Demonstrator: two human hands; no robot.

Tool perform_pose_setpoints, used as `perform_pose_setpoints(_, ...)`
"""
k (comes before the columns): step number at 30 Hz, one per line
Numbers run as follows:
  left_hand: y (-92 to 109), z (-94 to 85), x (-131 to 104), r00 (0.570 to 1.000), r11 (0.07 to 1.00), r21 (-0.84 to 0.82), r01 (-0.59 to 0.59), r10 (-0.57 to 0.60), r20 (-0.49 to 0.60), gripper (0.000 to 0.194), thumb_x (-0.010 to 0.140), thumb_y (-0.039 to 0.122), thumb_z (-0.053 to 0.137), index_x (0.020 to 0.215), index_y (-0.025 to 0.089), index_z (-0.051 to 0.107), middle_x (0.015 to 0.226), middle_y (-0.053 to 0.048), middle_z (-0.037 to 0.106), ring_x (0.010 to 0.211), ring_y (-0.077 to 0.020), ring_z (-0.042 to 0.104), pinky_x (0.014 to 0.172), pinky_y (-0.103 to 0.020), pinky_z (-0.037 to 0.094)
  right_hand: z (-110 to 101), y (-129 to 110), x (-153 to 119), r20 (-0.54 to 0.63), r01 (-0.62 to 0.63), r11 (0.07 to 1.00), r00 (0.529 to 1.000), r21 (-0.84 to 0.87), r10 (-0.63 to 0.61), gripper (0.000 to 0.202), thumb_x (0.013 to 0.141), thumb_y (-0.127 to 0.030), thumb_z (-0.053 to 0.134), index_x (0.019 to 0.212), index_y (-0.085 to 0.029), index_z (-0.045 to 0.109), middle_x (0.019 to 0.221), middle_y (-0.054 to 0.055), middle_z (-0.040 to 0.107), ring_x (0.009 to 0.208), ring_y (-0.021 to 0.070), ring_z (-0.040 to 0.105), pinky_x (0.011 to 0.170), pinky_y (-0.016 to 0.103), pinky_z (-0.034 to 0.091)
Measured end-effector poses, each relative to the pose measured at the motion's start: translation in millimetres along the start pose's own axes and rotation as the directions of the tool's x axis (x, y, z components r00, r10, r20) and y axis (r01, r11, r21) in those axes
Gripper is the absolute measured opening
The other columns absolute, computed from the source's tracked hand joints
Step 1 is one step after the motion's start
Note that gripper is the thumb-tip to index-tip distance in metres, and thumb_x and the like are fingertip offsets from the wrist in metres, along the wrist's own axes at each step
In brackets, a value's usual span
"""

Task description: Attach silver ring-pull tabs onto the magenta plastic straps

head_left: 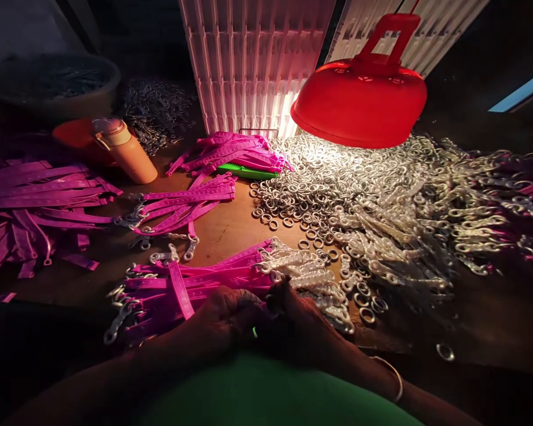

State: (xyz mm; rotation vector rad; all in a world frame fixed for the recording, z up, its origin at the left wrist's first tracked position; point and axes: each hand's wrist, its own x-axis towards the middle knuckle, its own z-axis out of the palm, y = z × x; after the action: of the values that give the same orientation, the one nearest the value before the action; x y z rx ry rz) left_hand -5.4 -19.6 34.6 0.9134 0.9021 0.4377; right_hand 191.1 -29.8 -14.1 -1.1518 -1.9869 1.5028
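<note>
On the table [231,228], under a red lamp [359,103], a wide heap of metal rings [337,183] and clips [408,236] is spread to the right. Pink straps [39,195] are piled at the left, and a smaller bundle [195,284] is laid just before the hands. An orange bottle [127,151] is lying on its side behind the straps. The left hand [222,325] and right hand [302,328] are brought together at the near edge, closed on a small piece [266,305] between them; what it is cannot be told. A bangle [393,376] is worn on the right wrist.
</note>
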Motion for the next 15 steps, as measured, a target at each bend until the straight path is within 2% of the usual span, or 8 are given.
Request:
perform_pose_setpoints(3,-7,2.0,5,1.000,0.986,-0.165,0.005,-0.003,0.016,0.035,0.080,0.044,0.063,0.067,0.011,0.058,0.059,0.000,0.050,0.053,-0.0086,0.045,0.049,-0.020,0.033,-1,-4,4,0.017,0.024,1.000,1.000,0.018,-0.024,0.032,0.088,-0.042,0.049,0.110,-0.018,0.047,0.075,0.003,0.056,0.062,0.0123,0.042,0.051,0.023,0.035)
perform_pose_setpoints(7,-17,-2.4,13,0.996,0.950,-0.308,0.059,-0.037,0.076,0.032,0.078,0.039,0.066,0.068,0.010,0.061,0.061,-0.003,0.054,0.054,-0.0102,0.050,0.049,-0.021,0.036,-9,-12,5,0.077,0.015,1.000,0.997,0.015,-0.017,0.016,0.092,-0.030,0.039,0.090,-0.018,0.049,0.077,0.003,0.054,0.065,0.0119,0.041,0.054,0.022,0.037)
perform_pose_setpoints(9,-21,-6.1,17,0.995,0.939,-0.334,0.079,-0.056,0.077,0.030,0.078,0.037,0.067,0.068,0.010,0.061,0.060,-0.002,0.053,0.052,-0.0094,0.048,0.048,-0.020,0.034,-14,-16,8,0.124,0.010,1.000,0.992,-0.005,-0.009,0.012,0.090,-0.024,0.037,0.085,-0.019,0.047,0.076,0.002,0.052,0.064,0.0114,0.039,0.054,0.021,0.036)
perform_pose_setpoints(11,-26,-9.3,22,0.996,0.937,-0.339,0.079,-0.059,0.067,0.031,0.077,0.037,0.067,0.066,0.009,0.059,0.058,-0.001,0.050,0.050,-0.0087,0.045,0.047,-0.021,0.031,-17,-20,12,0.163,0.011,0.998,0.987,-0.060,-0.001,0.002,0.083,-0.019,0.044,0.084,-0.019,0.045,0.074,0.001,0.051,0.063,0.0111,0.039,0.052,0.021,0.034)
perform_pose_setpoints(13,-29,-10.9,29,0.996,0.947,-0.312,0.071,-0.050,0.077,0.036,0.073,0.041,0.070,0.061,0.010,0.056,0.055,0.000,0.046,0.049,-0.0088,0.043,0.046,-0.022,0.029,-18,-23,17,0.192,0.014,0.990,0.981,-0.138,0.013,0.010,0.076,-0.014,0.049,0.083,-0.018,0.044,0.073,0.000,0.050,0.062,0.0106,0.038,0.050,0.021,0.031)
perform_pose_setpoints(15,-29,-10.8,34,0.996,0.954,-0.292,0.068,-0.048,0.077,0.041,0.067,0.045,0.074,0.057,0.011,0.053,0.053,0.000,0.043,0.048,-0.0092,0.041,0.045,-0.022,0.027,-21,-28,21,0.187,0.015,0.975,0.982,-0.221,0.028,0.011,0.075,-0.012,0.049,0.081,-0.018,0.042,0.073,0.000,0.050,0.059,0.0095,0.038,0.050,0.021,0.030)
